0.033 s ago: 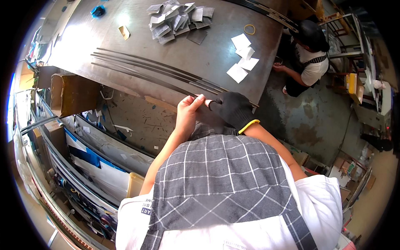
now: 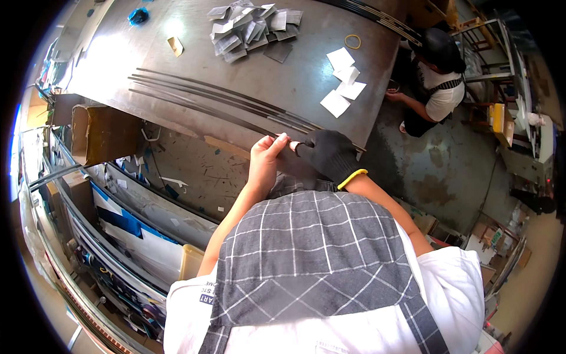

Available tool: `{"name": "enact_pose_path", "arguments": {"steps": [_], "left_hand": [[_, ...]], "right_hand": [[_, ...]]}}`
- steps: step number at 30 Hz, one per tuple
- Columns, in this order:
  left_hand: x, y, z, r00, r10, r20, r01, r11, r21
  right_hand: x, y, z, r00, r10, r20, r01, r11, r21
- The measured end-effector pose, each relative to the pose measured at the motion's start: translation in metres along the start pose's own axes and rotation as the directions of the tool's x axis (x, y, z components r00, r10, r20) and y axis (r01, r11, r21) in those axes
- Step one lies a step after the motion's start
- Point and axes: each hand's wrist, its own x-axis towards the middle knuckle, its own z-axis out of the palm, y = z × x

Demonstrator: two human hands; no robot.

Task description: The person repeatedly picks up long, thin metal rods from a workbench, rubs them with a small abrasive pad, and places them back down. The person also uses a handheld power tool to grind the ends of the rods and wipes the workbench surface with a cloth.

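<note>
My bare left hand is closed in a pinch at the table's near edge. One thin dark rod runs from the tabletop into its thumb and fingers. Touching or nearly touching it, my right hand wears a black knit glove with a yellow cuff, a fingertip showing bare. Its fingers are closed too, and whatever lies between them is hidden. Several more dark rods lie side by side just beyond my hands on the metal table.
Beyond the rods are a heap of grey flat pieces, white paper squares and a yellow rubber band. Another person is at the table's right side. A cardboard box and a rack stand at left.
</note>
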Motion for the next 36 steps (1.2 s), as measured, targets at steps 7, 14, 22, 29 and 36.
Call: {"name": "enact_pose_path", "arguments": {"steps": [7, 14, 22, 29, 36], "left_hand": [[-0.004, 0.011, 0.005, 0.999, 0.051, -0.017, -0.051, 0.999, -0.004], [-0.028, 0.034, 0.008, 0.982, 0.027, -0.187, -0.04, 0.997, -0.068], [-0.041, 0.023, 0.009, 0.996, -0.036, 0.081, 0.066, 0.907, -0.415], [-0.042, 0.023, 0.006, 0.996, -0.027, -0.081, 0.0, 0.95, -0.311], [-0.039, 0.024, 0.0, 0.995, -0.008, -0.104, -0.024, 0.952, -0.305]], "right_hand": [[-0.012, 0.049, -0.007, 0.971, -0.134, 0.196, 0.036, 0.9, 0.434], [-0.047, 0.035, -0.016, 0.985, -0.143, -0.094, 0.164, 0.951, 0.263], [-0.039, 0.041, -0.005, 0.965, -0.19, 0.182, 0.06, 0.832, 0.551], [-0.037, 0.038, 0.004, 0.941, -0.202, 0.271, -0.047, 0.716, 0.697], [-0.031, 0.039, 0.009, 0.907, -0.19, 0.376, -0.186, 0.619, 0.763]]}}
